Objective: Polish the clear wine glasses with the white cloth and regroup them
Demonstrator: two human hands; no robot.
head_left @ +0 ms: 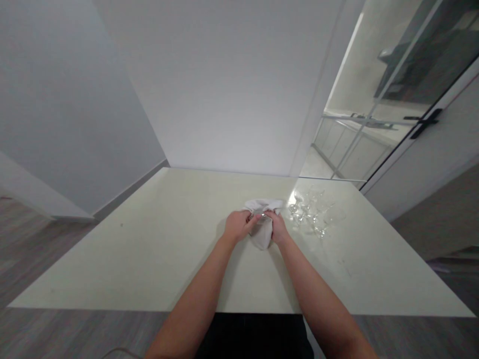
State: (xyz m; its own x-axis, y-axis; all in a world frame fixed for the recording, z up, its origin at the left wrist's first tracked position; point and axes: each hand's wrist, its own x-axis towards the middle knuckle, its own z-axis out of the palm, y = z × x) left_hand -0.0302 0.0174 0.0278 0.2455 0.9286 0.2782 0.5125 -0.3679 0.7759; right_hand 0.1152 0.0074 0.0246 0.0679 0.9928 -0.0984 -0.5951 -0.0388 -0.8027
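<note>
Both of my hands meet above the middle of a pale table (149, 249). My left hand (238, 226) is closed around a small clear glass (261, 218), which shows only partly between the fingers. My right hand (277, 228) is closed on a white cloth (263, 234) that wraps over and hangs under the glass. The cloth hides most of the glass.
Several clear stemmed glasses (312, 212) stand in a group on the table just right of my hands. The table's back edge meets a white wall. A glass door and a kitchen lie at the far right. Grey floor surrounds the table.
</note>
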